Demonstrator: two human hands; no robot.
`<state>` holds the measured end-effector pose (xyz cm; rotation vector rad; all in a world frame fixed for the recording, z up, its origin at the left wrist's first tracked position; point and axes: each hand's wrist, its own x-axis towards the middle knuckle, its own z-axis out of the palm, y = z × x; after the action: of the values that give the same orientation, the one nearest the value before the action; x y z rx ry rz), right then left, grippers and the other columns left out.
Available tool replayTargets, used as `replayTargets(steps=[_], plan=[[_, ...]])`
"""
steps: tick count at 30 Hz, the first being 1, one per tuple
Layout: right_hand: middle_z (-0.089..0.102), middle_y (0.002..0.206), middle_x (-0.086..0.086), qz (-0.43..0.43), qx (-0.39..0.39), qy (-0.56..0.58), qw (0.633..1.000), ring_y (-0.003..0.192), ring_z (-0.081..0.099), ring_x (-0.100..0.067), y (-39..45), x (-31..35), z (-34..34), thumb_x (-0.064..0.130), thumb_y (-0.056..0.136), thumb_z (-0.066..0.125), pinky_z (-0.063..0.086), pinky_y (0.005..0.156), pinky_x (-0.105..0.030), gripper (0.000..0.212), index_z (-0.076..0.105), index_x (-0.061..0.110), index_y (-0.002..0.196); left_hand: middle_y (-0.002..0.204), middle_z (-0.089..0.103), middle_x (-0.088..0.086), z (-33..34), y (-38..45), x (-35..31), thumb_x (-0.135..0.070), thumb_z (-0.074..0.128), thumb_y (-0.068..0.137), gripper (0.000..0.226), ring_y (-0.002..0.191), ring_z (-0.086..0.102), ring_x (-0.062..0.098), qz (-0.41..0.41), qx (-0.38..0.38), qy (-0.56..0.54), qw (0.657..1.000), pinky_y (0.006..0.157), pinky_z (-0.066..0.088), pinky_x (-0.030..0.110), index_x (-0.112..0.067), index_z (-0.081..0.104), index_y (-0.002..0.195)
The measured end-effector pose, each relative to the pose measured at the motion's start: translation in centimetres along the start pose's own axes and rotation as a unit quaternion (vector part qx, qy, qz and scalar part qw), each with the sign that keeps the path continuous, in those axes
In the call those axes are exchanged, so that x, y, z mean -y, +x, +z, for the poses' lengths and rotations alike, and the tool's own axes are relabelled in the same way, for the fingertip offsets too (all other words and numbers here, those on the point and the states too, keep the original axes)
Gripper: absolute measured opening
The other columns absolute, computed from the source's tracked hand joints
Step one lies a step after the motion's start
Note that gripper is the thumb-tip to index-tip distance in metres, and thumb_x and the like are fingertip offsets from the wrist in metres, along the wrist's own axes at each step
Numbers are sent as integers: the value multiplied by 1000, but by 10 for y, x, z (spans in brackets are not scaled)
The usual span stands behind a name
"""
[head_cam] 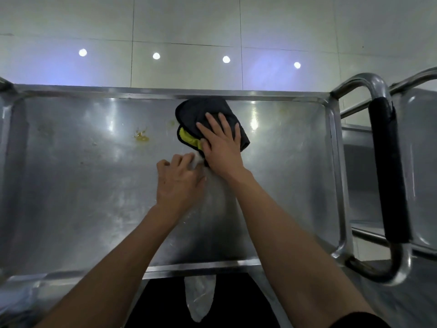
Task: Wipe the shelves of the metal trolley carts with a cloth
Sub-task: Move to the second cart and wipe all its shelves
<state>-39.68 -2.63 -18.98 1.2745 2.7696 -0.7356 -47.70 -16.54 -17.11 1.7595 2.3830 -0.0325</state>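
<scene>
Right hand (221,147) flat, fingers straight, pressing soft, limp cloth (208,119) (palm it); left hand (178,183) pinches plastic bag (199,297).

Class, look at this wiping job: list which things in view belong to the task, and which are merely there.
Belong to the job:
- dark cloth, pressed flat by the right hand
- trolley shelf
- yellow stain
- left hand, pinching a clear plastic bag

Merely there:
- padded trolley handle
- second trolley
- tiled floor

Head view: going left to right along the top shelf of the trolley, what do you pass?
Yellow stain → left hand → dark cloth under the right hand → shelf's right rim → black-padded handle.
</scene>
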Motion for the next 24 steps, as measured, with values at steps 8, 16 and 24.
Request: replayTargets(steps=[8,16,24], plan=[[14,167,8,134,-44,-27,990,154,4,-19,1,-132,-58,36,105,34,0,122,-54,49,34,34,154,124,60,7,-9,5,-18,-40,56,93,31,108,53,33,-48,7,0,999,92,37,51,-18,75,106],[16,166,10,201,-90,-43,974,154,4,-17,-14,-233,-96,39,101,31,-2,122,-55,52,35,35,153,123,62,4,-9,9,-29,-41,52,88,35,107,55,34,-68,-9,5,998,90,39,52,-20,76,102],[24,164,10,113,-47,-43,992,153,10,-20,1,-144,-62,31,100,41,3,120,-55,50,39,36,151,125,64,3,-2,5,-22,-33,64,90,25,108,58,32,-53,-34,5,998,92,37,52,-20,76,107]])
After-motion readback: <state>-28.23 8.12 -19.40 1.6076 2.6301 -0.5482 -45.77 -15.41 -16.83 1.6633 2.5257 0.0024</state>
